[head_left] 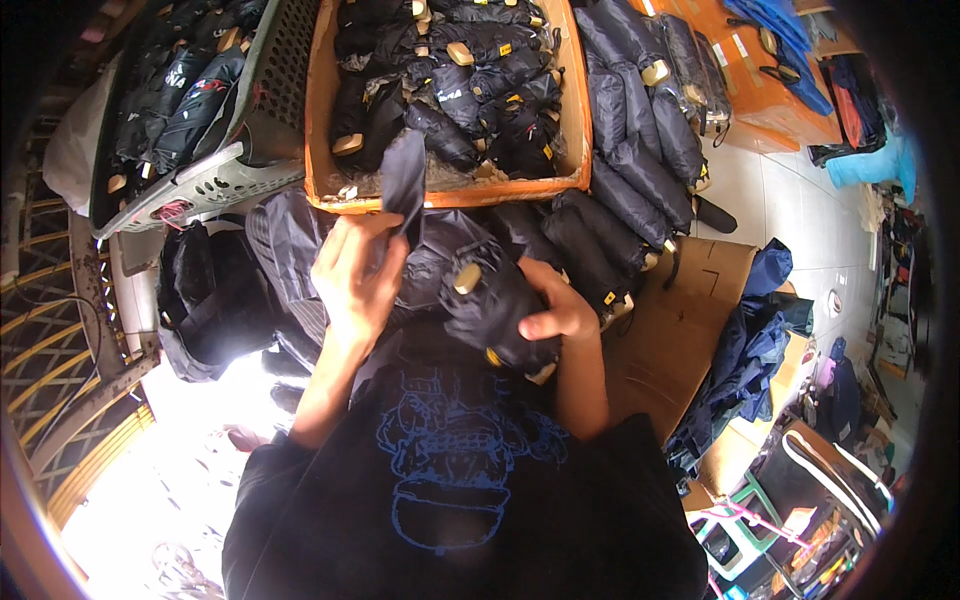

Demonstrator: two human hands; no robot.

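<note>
My left hand (355, 268) pinches a flat black fabric sleeve (404, 172) between thumb and fingers, and the sleeve stands up in front of the box's near rim. In my right hand (562, 308) is a folded black umbrella (497, 318) with a beige handle end, held in front of my chest. The fingers curl around its far side while the thumb lies over the top. Just beyond both hands stands an orange-brown box (450, 196) with several folded black umbrellas (440, 135) packed inside.
A grey plastic basket (265, 135) of black umbrellas stands at the far left. More bundled umbrellas (630, 170) are stacked right of the box. A cardboard sheet (670, 350) and dark blue fabric (745, 360) lie to the right. A black bag (215, 300) rests at left.
</note>
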